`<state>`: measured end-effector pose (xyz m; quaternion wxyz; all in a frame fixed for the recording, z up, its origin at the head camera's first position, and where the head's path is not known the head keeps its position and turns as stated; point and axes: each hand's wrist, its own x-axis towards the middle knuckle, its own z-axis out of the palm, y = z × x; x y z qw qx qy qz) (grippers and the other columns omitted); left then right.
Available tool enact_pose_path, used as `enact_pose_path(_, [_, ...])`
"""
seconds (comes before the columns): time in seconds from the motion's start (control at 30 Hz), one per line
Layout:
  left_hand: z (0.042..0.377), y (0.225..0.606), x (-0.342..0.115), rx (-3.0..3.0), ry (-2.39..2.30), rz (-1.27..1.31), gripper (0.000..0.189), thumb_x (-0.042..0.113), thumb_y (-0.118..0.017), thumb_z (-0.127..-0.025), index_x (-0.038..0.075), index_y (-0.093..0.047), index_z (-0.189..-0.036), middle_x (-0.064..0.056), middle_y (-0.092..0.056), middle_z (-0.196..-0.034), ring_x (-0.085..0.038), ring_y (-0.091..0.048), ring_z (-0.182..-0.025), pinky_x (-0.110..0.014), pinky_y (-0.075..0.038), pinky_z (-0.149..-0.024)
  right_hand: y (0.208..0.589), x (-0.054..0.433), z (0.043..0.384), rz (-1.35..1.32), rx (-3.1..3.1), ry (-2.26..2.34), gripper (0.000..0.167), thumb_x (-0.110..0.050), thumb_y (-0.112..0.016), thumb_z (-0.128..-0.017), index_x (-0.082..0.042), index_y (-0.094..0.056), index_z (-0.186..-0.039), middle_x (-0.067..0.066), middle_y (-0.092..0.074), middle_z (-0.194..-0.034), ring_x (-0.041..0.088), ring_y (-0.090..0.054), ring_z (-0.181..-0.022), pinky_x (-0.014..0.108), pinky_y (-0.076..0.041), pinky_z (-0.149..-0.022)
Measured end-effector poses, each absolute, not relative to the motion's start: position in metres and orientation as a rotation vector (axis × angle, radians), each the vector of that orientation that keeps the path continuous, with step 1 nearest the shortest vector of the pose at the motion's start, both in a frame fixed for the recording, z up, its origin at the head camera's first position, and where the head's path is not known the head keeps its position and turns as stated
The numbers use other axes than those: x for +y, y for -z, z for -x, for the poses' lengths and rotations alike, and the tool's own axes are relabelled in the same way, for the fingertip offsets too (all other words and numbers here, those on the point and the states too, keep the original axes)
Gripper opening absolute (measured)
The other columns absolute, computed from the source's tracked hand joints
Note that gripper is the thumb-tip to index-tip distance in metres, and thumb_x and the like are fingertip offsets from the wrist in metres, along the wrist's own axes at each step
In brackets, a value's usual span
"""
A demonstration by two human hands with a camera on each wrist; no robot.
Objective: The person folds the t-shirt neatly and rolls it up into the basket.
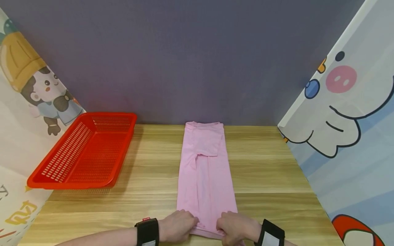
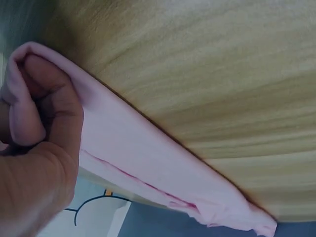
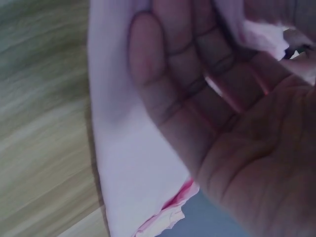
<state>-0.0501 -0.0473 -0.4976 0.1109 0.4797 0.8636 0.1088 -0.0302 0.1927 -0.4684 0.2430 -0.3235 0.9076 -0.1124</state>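
A pink shirt (image 1: 203,177) lies on the wooden table, folded into a long narrow strip, with its collar end at the back and one sleeve (image 1: 207,141) laid over the body. At the near end, my left hand (image 1: 178,224) grips the left corner of the hem. Cloth wraps over the curled fingers (image 2: 54,94) in the left wrist view. My right hand (image 1: 236,227) holds the hem's right corner. In the right wrist view, its fingers (image 3: 148,54) bend against the pink cloth, and more cloth shows towards the thumb side; the thumb itself is mostly hidden.
A red plastic basket (image 1: 115,171) with perforated sides stands on the left of the table (image 1: 261,164). Behind the table rises a dark grey panel (image 1: 197,61). Cartoon-printed sheets flank both sides.
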Motion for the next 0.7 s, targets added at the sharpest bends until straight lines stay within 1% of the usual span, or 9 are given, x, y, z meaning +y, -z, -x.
enact_pose_path(0.07, [0.051,0.498,-0.047,2.528,-0.351,-1.365,0.02,0.003,-0.074,-0.074,0.02,-0.065,-0.082,0.014,-0.06,-0.071,0.003,-0.045,-0.059,-0.015,-0.037,-0.052,0.47,0.193,0.028,0.882,2.528,0.334,0.027,-0.01,-0.072,-0.065,-0.019,-0.047,-0.059,-0.015,-0.032,-0.057,0.001,-0.028,-0.052,0.02,-0.021,-0.043])
enact_pose_path(0.13, [0.052,0.499,-0.046,2.519,-0.389,-1.336,0.019,0.002,-0.073,-0.075,0.019,-0.066,-0.082,0.014,-0.06,-0.071,0.004,-0.046,-0.061,-0.014,-0.038,-0.053,0.473,0.193,0.027,0.886,2.599,0.362,0.025,-0.007,-0.069,-0.066,-0.018,-0.048,-0.059,-0.013,-0.035,-0.058,0.002,-0.029,-0.052,0.02,-0.024,-0.045])
enact_pose_path(0.23, [0.053,0.498,-0.046,2.493,-0.468,-1.294,0.014,0.004,-0.068,-0.081,0.017,-0.064,-0.08,0.015,-0.056,-0.069,0.004,-0.044,-0.06,-0.012,-0.038,-0.053,0.478,0.194,0.025,0.87,2.691,0.406,0.022,-0.004,-0.067,-0.069,-0.016,-0.052,-0.06,-0.01,-0.04,-0.058,0.004,-0.031,-0.053,0.021,-0.027,-0.048])
enact_pose_path(0.3, [0.054,0.497,-0.046,2.481,-0.516,-1.269,0.012,0.01,-0.065,-0.085,0.018,-0.061,-0.077,0.016,-0.051,-0.065,0.005,-0.043,-0.057,-0.011,-0.036,-0.051,0.481,0.195,0.024,0.838,2.729,0.442,0.02,-0.003,-0.066,-0.071,-0.016,-0.055,-0.061,-0.009,-0.044,-0.058,0.005,-0.033,-0.054,0.021,-0.028,-0.05])
enact_pose_path(0.4, [0.055,0.497,-0.047,2.447,-0.564,-1.25,0.018,0.024,-0.062,-0.089,0.02,-0.055,-0.073,0.018,-0.043,-0.062,0.005,-0.04,-0.053,-0.01,-0.032,-0.048,0.483,0.197,0.023,0.763,2.738,0.519,0.016,-0.002,-0.064,-0.074,-0.014,-0.06,-0.063,-0.008,-0.046,-0.059,0.005,-0.036,-0.056,0.022,-0.03,-0.054])
enact_pose_path(0.5, [0.056,0.496,-0.048,2.408,-0.589,-1.25,0.023,0.034,-0.061,-0.092,0.021,-0.054,-0.074,0.019,-0.04,-0.062,0.006,-0.038,-0.053,-0.011,-0.03,-0.047,0.485,0.199,0.024,0.69,2.733,0.6,0.014,0.0,-0.063,-0.075,-0.012,-0.065,-0.068,-0.007,-0.049,-0.062,0.005,-0.037,-0.059,0.023,-0.032,-0.056])
enact_pose_path(0.6, [0.058,0.494,-0.048,2.34,-0.646,-1.214,0.029,0.036,-0.055,-0.1,0.019,-0.054,-0.076,0.019,-0.039,-0.063,0.006,-0.039,-0.055,-0.011,-0.031,-0.048,0.487,0.201,0.025,0.629,2.727,0.668,0.017,0.004,-0.06,-0.074,-0.011,-0.061,-0.067,-0.008,-0.044,-0.061,0.004,-0.035,-0.058,0.022,-0.03,-0.053])
enact_pose_path(0.7, [0.059,0.491,-0.048,2.28,-0.713,-1.14,0.034,0.031,-0.048,-0.106,0.018,-0.055,-0.076,0.018,-0.038,-0.063,0.005,-0.039,-0.056,-0.012,-0.035,-0.051,0.494,0.201,0.026,0.602,2.745,0.71,0.023,0.005,-0.058,-0.075,-0.015,-0.052,-0.064,-0.011,-0.039,-0.061,0.003,-0.032,-0.057,0.021,-0.028,-0.051])
